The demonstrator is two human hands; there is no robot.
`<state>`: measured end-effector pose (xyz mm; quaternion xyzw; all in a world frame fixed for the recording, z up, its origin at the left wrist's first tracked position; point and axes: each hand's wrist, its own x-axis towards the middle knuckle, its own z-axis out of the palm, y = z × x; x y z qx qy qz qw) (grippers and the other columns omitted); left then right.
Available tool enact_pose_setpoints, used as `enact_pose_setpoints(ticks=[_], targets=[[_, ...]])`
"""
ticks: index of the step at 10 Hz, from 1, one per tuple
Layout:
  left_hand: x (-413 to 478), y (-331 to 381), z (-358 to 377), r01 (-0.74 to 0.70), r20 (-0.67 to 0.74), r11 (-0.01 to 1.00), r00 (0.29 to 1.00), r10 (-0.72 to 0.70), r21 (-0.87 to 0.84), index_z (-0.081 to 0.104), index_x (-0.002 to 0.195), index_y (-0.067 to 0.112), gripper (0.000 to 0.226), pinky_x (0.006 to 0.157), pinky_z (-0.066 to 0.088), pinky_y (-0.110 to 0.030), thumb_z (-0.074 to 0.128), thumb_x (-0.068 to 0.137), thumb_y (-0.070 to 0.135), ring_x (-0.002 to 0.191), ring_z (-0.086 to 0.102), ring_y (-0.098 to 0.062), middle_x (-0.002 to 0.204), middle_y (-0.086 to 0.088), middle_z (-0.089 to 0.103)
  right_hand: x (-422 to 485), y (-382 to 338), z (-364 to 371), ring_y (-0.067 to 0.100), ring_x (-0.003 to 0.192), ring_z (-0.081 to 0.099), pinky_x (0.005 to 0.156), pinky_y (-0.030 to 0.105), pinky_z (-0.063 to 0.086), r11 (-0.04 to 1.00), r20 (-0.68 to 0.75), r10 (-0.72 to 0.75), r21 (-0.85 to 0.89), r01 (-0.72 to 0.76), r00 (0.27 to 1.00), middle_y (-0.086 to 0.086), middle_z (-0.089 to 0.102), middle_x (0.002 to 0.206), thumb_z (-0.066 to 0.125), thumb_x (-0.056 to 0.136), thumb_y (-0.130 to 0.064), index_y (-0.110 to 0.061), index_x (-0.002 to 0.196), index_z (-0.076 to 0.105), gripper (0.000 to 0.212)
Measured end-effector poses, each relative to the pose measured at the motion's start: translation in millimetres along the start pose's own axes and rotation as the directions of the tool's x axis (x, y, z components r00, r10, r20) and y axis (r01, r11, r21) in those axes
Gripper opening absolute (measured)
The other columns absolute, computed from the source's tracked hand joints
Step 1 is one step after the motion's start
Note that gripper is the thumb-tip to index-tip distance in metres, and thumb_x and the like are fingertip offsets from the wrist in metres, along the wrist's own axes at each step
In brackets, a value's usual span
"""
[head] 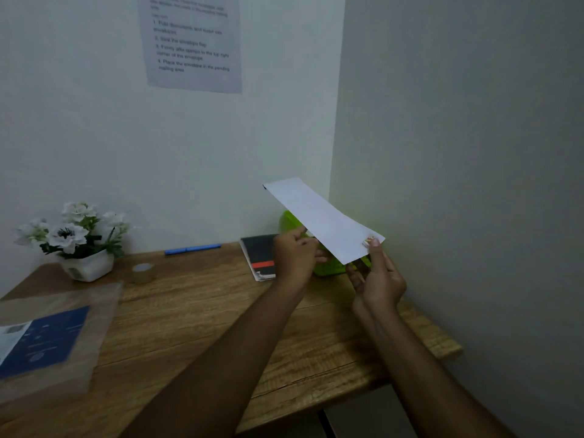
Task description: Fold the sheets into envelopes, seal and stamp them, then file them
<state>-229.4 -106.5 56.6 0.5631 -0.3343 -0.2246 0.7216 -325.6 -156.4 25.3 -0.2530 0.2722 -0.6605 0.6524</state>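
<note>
A long white envelope (320, 218) is held in the air above the back right of the wooden desk (196, 314), slanting from upper left to lower right. A small colourful stamp (368, 241) sits at its near right corner, under the thumb of my right hand (377, 276), which pinches that corner. My left hand (295, 256) grips the envelope's lower long edge with curled fingers. Behind and below the envelope stands a bright green plastic file holder (289, 221), partly hidden by the envelope and both hands.
A dark notebook (259, 256) with a red stripe lies left of the green holder. A blue pen (192, 249), a tape roll (142, 272) and a white flower pot (85, 263) stand along the back. A clear packet with blue card (47, 336) lies front left. An instruction sheet (192, 42) hangs on the wall.
</note>
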Motion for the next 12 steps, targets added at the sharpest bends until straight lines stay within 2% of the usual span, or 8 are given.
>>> enact_pose_setpoints(ticks=[2, 3, 4, 5, 6, 8, 10, 12], targets=[[3, 9, 36, 0.139, 0.073, 0.972, 0.989, -0.127, -0.192, 0.058, 0.105, -0.009, 0.018, 0.050, 0.056, -0.021, 0.055, 0.088, -0.004, 0.052, 0.066, -0.009, 0.102, -0.024, 0.066, 22, -16, -1, 0.015, 0.068, 0.070, 0.052, 0.022, 0.055, 0.993, -0.043, 0.067, 0.096, -0.063, 0.997, 0.003, 0.073, 0.087, 0.073, 0.086, -0.020, -0.015, 0.088, 0.072, 0.005], [-1, -2, 43, 0.161, 0.137, 0.971, 0.981, -0.138, -0.178, 0.054, 0.114, -0.005, 0.035, 0.053, 0.057, -0.021, 0.067, 0.083, 0.003, 0.066, 0.069, -0.013, 0.106, -0.018, 0.065, 33, -16, 2, 0.016, 0.064, 0.072, 0.052, 0.024, 0.056, 0.994, -0.036, 0.073, 0.081, -0.069, 0.997, 0.007, 0.074, 0.088, 0.072, 0.086, -0.018, -0.010, 0.094, 0.073, 0.011], [4, -17, 48, 0.136, 0.175, 0.986, 0.978, -0.118, -0.099, 0.061, 0.104, -0.004, 0.024, 0.058, 0.058, -0.022, 0.068, 0.081, -0.002, 0.067, 0.068, -0.017, 0.091, -0.019, 0.070, 47, -9, 8, 0.015, 0.054, 0.070, 0.046, 0.023, 0.055, 0.998, -0.040, 0.043, 0.041, -0.042, 0.998, 0.009, 0.072, 0.084, 0.071, 0.087, -0.013, -0.002, 0.105, 0.070, 0.021], [13, -20, 49, 0.123, 0.103, 0.989, 0.988, -0.114, -0.084, 0.060, 0.084, 0.001, 0.008, 0.056, 0.057, -0.022, 0.064, 0.083, -0.005, 0.055, 0.066, -0.014, 0.089, -0.024, 0.067, 53, -3, 12, 0.014, 0.052, 0.070, 0.046, 0.023, 0.055, 0.999, -0.041, 0.039, 0.038, -0.038, 0.998, 0.008, 0.071, 0.085, 0.071, 0.087, -0.011, 0.000, 0.109, 0.068, 0.025], [29, -23, 50, 0.140, 0.007, 0.989, 0.990, -0.139, -0.046, 0.057, 0.101, -0.006, 0.018, 0.051, 0.056, -0.023, 0.063, 0.084, -0.005, 0.049, 0.064, -0.015, 0.096, -0.027, 0.065, 61, 4, 14, 0.015, 0.053, 0.070, 0.047, 0.024, 0.056, 0.998, -0.023, 0.053, 0.028, -0.053, 0.998, 0.010, 0.070, 0.085, 0.070, 0.087, -0.006, 0.004, 0.114, 0.065, 0.029], [37, -26, 44, 0.155, -0.024, 0.984, 0.988, -0.153, 0.089, 0.052, 0.120, -0.008, 0.036, 0.045, 0.054, -0.022, 0.061, 0.085, -0.005, 0.042, 0.061, -0.011, 0.102, -0.029, 0.065, 74, 10, 11, 0.014, 0.049, 0.067, 0.046, 0.023, 0.055, 0.991, -0.020, 0.069, -0.117, -0.071, 0.997, 0.017, 0.069, 0.093, 0.070, 0.085, -0.002, 0.006, 0.108, 0.066, 0.025], [23, -30, 32, 0.143, 0.166, 0.922, 0.963, -0.214, 0.359, 0.026, 0.147, 0.019, 0.071, 0.039, 0.048, -0.023, 0.062, 0.087, 0.006, 0.045, 0.060, -0.016, 0.101, -0.021, 0.068, 86, 11, 7, 0.009, 0.036, 0.061, 0.037, 0.020, 0.050, 0.960, -0.049, 0.060, -0.271, -0.071, 0.997, 0.014, 0.068, 0.084, 0.074, 0.083, -0.007, 0.001, 0.101, 0.066, 0.020], [10, -31, 14, 0.075, 0.218, 0.898, 0.958, -0.186, 0.434, 0.013, 0.150, 0.024, 0.081, 0.042, 0.051, -0.026, 0.060, 0.087, 0.002, 0.046, 0.060, -0.018, 0.087, -0.018, 0.068, 84, 17, 3, 0.006, 0.034, 0.058, 0.034, 0.018, 0.045, 0.934, -0.009, 0.038, -0.356, -0.039, 0.999, 0.011, 0.067, 0.078, 0.076, 0.083, -0.019, -0.004, 0.092, 0.063, 0.022]])
